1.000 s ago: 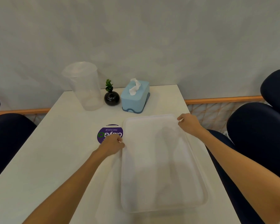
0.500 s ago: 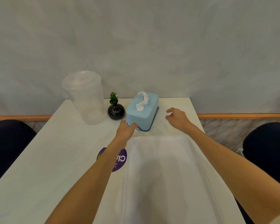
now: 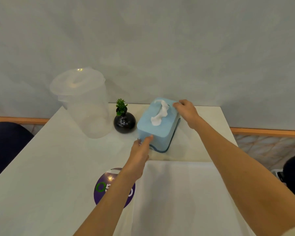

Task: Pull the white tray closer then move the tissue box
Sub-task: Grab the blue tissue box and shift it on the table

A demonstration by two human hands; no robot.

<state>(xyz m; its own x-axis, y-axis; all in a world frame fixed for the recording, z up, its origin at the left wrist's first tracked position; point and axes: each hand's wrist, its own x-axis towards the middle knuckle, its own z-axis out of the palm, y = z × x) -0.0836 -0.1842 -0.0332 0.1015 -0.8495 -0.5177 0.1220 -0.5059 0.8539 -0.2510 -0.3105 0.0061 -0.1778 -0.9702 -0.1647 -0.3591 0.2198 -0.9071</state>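
A light blue tissue box [image 3: 157,128] with a white tissue sticking out of its top stands at the far side of the white table [image 3: 58,164]. My left hand [image 3: 140,149] grips its near left corner, thumb on the top edge. My right hand [image 3: 186,110] holds its far right corner. The white tray [image 3: 191,198] lies flat between my forearms, close to me, its far rim just short of the box.
A small black vase with a green plant [image 3: 124,122] stands touching distance left of the box. Left of it is a tall clear lidded container [image 3: 84,103]. A purple round sticker [image 3: 109,189] lies under my left forearm. Dark chairs [image 3: 5,143] flank the table; the wall is right behind.
Both hands left the tray's far corners, reached forward and closed on the tissue box. The tray now lies nearer to me in view.
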